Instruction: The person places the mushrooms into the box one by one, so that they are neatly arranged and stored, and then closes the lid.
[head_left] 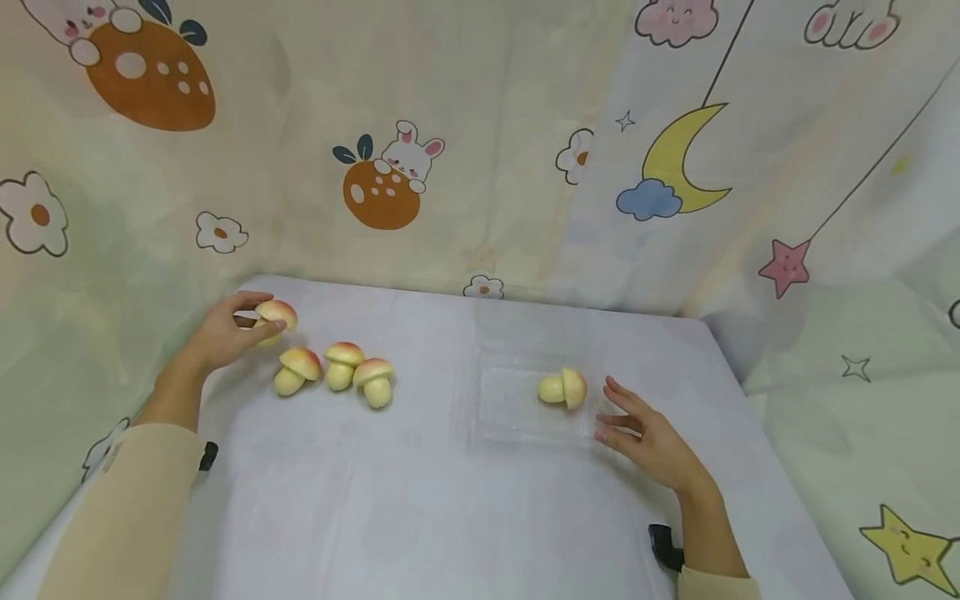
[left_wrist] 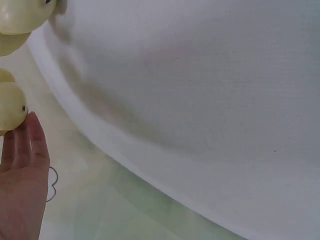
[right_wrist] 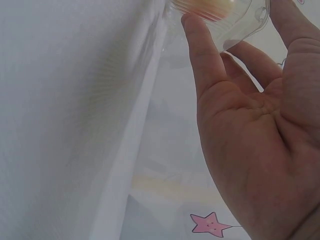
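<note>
My left hand (head_left: 228, 329) holds a toy mushroom (head_left: 277, 313) with a red-and-yellow cap at the back left of the table; its pale underside (left_wrist: 11, 106) shows against the fingertips in the left wrist view. Just in front of that hand, three similar mushrooms (head_left: 344, 364) are grouped on the tabletop. On the right, a clear plastic box (head_left: 510, 429) has one mushroom (head_left: 564, 389) lying on its side in it. My right hand (head_left: 652, 437) grips the right edge of this box, its thumb and fingers at the rim (right_wrist: 245, 35) in the right wrist view.
A white cloth covers the table (head_left: 420, 517). Behind it and at the sides hangs a printed curtain (head_left: 487, 100) with rabbits, a moon and stars. Black straps (head_left: 663, 546) sit on both wrists.
</note>
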